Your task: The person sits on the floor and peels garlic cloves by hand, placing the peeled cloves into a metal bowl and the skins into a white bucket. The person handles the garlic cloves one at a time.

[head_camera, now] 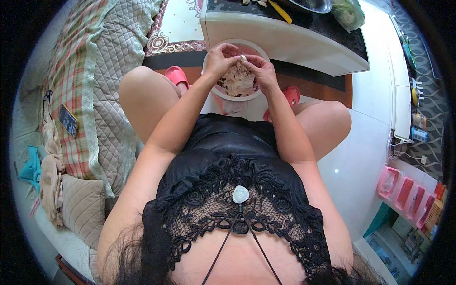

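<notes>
Between the fingertips of both hands is a small pale garlic clove (243, 58). My left hand (221, 61) grips it from one side, and my right hand (262, 70) pinches it from the other. Both hands are over a round bin (223, 95) with a pale rim, standing on the floor between my feet. Inside lies a heap of papery garlic skins (237, 80), partly hidden by my fingers. Beyond the bin, several pale cloves (262, 3) and a yellow-handled knife (280, 11) lie on the dark tabletop (245, 10).
A clear plastic bowl (313, 5) and a bagged green vegetable (348, 14) are on the table, whose white side (285, 53) stands just behind the bin. At left, a quilted sofa (117, 71) carries a phone (68, 120). Pink baskets (404, 194) stand at far right.
</notes>
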`<state>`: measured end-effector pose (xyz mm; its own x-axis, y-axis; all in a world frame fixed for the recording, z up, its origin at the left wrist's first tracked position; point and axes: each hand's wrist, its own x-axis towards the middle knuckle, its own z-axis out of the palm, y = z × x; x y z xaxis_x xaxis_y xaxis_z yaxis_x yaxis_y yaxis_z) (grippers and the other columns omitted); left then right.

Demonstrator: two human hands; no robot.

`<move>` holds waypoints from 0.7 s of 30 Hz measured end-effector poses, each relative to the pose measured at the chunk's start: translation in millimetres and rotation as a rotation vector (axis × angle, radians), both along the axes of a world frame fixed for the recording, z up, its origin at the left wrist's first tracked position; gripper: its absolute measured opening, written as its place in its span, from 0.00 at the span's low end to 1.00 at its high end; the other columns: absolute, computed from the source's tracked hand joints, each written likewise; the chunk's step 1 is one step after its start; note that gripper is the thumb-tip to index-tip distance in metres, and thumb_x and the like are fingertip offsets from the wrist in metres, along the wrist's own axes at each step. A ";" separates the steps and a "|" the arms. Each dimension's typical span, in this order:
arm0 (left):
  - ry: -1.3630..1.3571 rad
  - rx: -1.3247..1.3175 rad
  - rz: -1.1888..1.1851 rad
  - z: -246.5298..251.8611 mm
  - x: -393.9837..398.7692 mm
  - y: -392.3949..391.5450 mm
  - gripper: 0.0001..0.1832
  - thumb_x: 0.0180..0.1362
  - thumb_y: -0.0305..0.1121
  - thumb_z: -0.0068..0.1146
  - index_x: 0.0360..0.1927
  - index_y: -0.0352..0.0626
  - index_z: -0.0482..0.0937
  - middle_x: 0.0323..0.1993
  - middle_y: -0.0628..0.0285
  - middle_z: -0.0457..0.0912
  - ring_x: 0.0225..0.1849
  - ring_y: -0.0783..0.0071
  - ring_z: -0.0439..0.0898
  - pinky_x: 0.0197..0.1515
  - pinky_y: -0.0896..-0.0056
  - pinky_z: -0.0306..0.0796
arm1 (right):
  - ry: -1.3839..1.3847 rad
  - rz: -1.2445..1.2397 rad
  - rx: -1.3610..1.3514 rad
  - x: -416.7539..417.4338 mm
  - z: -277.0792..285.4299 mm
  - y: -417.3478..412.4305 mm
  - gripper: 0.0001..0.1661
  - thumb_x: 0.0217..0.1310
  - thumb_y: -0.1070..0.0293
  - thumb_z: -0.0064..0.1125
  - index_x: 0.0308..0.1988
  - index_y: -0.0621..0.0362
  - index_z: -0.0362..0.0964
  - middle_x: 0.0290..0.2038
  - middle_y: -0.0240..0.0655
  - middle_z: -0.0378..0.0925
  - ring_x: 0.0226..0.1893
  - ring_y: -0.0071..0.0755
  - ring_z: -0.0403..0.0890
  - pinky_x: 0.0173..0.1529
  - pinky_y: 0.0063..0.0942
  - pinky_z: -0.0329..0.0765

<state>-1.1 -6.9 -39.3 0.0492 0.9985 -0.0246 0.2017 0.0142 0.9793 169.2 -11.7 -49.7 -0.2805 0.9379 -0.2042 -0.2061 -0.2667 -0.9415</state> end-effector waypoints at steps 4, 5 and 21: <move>-0.138 -0.290 -0.041 -2.0 -4.0 0.1 0.13 0.53 0.32 0.62 0.40 0.37 0.79 0.34 0.61 0.82 0.30 0.76 0.80 0.34 0.76 0.76 | -0.107 -0.071 0.135 -5.5 -2.1 -1.5 0.07 0.55 0.73 0.61 0.37 0.60 0.76 0.34 0.32 0.80 0.34 0.21 0.79 0.39 0.20 0.77; -0.233 -0.360 -0.052 -1.7 -0.9 -2.8 0.12 0.54 0.32 0.62 0.39 0.37 0.79 0.34 0.60 0.82 0.29 0.76 0.80 0.33 0.76 0.76 | -0.095 -0.107 0.128 -9.0 0.7 -5.4 0.06 0.56 0.74 0.59 0.37 0.60 0.75 0.34 0.32 0.79 0.34 0.21 0.78 0.38 0.19 0.76; -0.204 -0.498 0.208 -50.3 7.5 -1.0 0.09 0.54 0.21 0.50 0.38 0.35 0.79 0.30 0.58 0.80 0.23 0.73 0.78 0.22 0.74 0.75 | -0.328 -0.323 0.015 -6.7 -55.7 0.4 0.11 0.58 0.80 0.51 0.42 0.61 0.74 0.35 0.34 0.78 0.31 0.25 0.79 0.33 0.22 0.78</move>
